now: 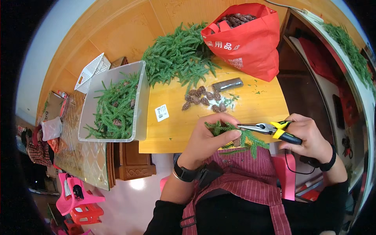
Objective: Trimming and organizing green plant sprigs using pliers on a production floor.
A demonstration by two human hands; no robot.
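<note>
My left hand (pixel 209 135) grips a green artificial pine sprig (pixel 241 139) at the near edge of the small wooden table (pixel 258 105). My right hand (pixel 309 135) holds yellow-and-black pliers (pixel 270 128), whose jaws point left and meet the sprig by my left fingers. Several pine cones (pixel 203 98) lie on the table just beyond my hands, next to a dark cylindrical roll (pixel 227 84).
A heap of green pine branches (pixel 178 55) lies at the table's far side. A red bag (pixel 244 37) holding pine cones stands at the far right. On the left, a clear plastic bin (pixel 139 102) holds sprigs and cones. A white basket (pixel 92 70) lies behind it.
</note>
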